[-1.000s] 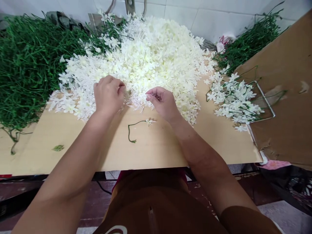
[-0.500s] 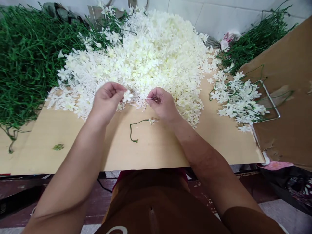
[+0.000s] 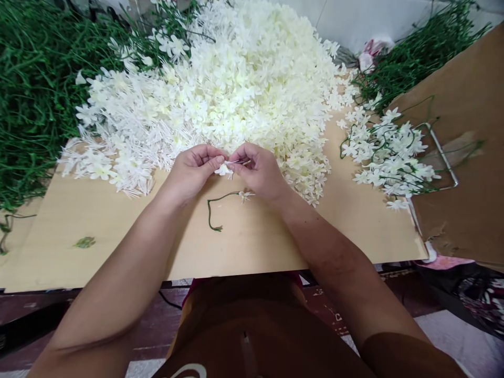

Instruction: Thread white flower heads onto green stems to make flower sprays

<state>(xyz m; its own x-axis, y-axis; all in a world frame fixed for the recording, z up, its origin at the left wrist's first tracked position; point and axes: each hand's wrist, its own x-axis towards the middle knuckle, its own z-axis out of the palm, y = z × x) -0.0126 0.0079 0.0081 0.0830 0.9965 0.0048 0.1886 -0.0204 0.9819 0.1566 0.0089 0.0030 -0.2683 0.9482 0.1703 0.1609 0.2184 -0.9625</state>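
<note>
My left hand (image 3: 199, 167) pinches a small white artificial flower (image 3: 223, 169) between thumb and forefinger. Right beside it, my right hand (image 3: 255, 167) is closed on a thin white flower stem (image 3: 237, 161), its fingertips almost touching the left ones. Where the two pieces meet is too small to make out. Just below the hands lies a bent green stem (image 3: 210, 210) with a white flower head (image 3: 244, 196) at its right end. Behind the hands rises a large heap of loose white flowers (image 3: 252, 89).
Green plastic stems (image 3: 35, 94) are piled at the left, and another bunch (image 3: 417, 58) stands at the back right. Flowers on green stems (image 3: 394, 157) lie against a cardboard panel (image 3: 468, 210) with a metal wire frame (image 3: 443, 157). A small green scrap (image 3: 85, 242) rests on the board (image 3: 129, 257).
My left hand has moved right and slightly down with the flower, up to the right hand. The right hand has shifted a little left. The green stem below stays put.
</note>
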